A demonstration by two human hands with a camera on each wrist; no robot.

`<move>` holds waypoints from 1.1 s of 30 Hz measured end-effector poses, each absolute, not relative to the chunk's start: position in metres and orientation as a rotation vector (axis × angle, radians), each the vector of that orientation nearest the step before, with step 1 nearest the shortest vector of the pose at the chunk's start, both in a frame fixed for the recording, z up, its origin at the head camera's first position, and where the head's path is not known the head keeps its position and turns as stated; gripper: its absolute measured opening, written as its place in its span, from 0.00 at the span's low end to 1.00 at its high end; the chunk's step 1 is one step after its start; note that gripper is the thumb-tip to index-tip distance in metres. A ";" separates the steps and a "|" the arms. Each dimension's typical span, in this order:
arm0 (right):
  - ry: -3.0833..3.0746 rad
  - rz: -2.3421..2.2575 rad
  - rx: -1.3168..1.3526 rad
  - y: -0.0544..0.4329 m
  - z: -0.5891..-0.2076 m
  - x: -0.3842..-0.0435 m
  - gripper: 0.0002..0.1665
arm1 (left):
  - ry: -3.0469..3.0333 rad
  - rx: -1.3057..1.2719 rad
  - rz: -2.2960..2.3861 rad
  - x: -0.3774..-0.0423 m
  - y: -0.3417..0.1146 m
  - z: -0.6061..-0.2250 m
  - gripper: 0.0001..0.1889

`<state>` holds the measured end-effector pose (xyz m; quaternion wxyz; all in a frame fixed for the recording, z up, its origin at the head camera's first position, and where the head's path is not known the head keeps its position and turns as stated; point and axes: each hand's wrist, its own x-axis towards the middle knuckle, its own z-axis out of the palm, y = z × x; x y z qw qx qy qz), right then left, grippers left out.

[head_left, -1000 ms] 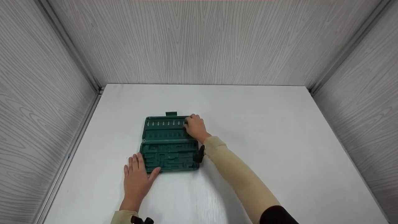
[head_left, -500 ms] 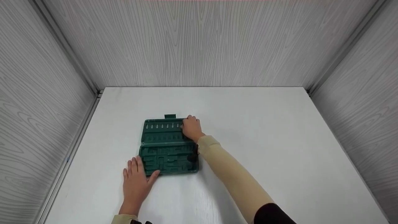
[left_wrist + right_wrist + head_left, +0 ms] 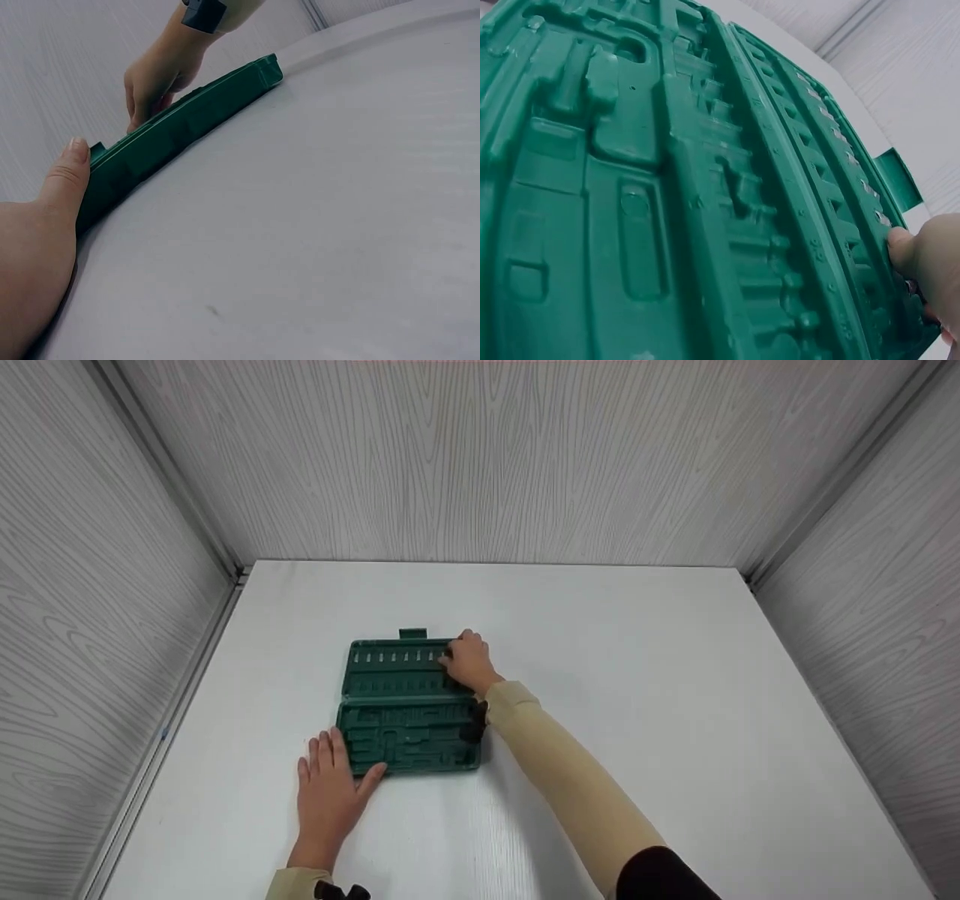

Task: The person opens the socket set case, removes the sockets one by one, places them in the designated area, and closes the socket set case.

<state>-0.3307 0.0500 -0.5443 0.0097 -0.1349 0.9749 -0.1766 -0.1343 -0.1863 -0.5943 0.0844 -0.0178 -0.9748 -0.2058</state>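
An open green plastic tool case (image 3: 409, 735) lies flat on the white table, its lid half (image 3: 829, 180) on the far side. Small metal bits (image 3: 393, 658) stand in a row of slots along the lid. At the right end of that row my right hand (image 3: 471, 663) has its fingers curled and pinches a small metal bit (image 3: 911, 286), mostly hidden by the thumb. My left hand (image 3: 326, 795) rests at the case's near left corner, fingers spread along its side and thumb against the front edge (image 3: 172, 139).
The white table (image 3: 637, 660) extends on both sides of the case. Grey wood-grain panels (image 3: 480, 465) stand behind and at the sides. A green latch (image 3: 412, 634) sticks out from the lid's far edge. The moulded recesses (image 3: 630, 225) of the near half hold no tools.
The head view shifts slightly and returns. My right hand stays at the right end of the bit row with only small movements. My left hand keeps its place on the case.
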 end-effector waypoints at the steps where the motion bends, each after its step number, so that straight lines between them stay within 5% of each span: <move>1: 3.043 -0.567 -0.430 0.051 -0.545 -0.331 0.19 | -2.909 -0.053 -0.614 -0.135 -0.186 -0.594 0.54; 33: 2.954 -0.846 -0.223 0.042 -0.546 -0.330 0.16 | -2.911 -0.039 -0.579 -0.135 -0.187 -0.597 0.53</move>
